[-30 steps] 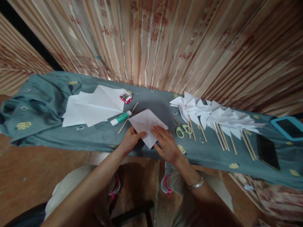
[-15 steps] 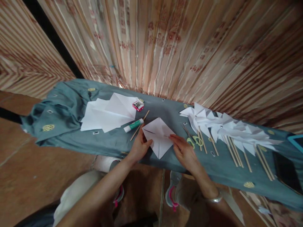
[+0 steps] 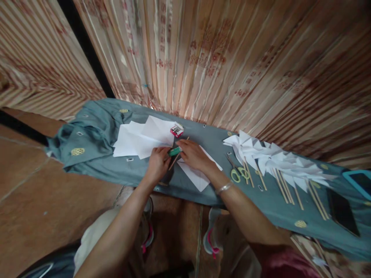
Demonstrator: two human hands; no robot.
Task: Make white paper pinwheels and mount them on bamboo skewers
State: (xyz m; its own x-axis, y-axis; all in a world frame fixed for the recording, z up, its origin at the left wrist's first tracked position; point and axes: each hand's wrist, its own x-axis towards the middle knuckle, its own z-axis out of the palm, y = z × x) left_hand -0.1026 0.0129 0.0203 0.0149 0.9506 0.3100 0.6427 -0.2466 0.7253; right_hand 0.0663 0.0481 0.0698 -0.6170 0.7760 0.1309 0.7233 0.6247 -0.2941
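Observation:
Both of my hands have closed on a green and white glue stick (image 3: 174,151), one at each end. My left hand (image 3: 158,164) grips its left end, and my right hand (image 3: 193,153) pinches the right end. Under my right hand and wrist lies a square of white paper (image 3: 198,178) with cut lines, partly hidden. A thin wooden stick (image 3: 174,162) slants beneath the glue stick. Left of my hands, loose white sheets (image 3: 130,139) overlap on the cloth, with a small red and white box (image 3: 176,130) at their right edge.
Green-handled scissors (image 3: 238,173) lie right of my hands. Beyond them, several white paper pinwheels (image 3: 278,158) on wooden sticks form a row. A dark phone (image 3: 343,211) and a blue-edged device (image 3: 359,181) rest at the right end. A pleated curtain (image 3: 208,58) hangs along the back.
My hands have let go of the paper square, which now lies on the cloth. Both moved left and took hold of the glue stick. The view has shifted slightly.

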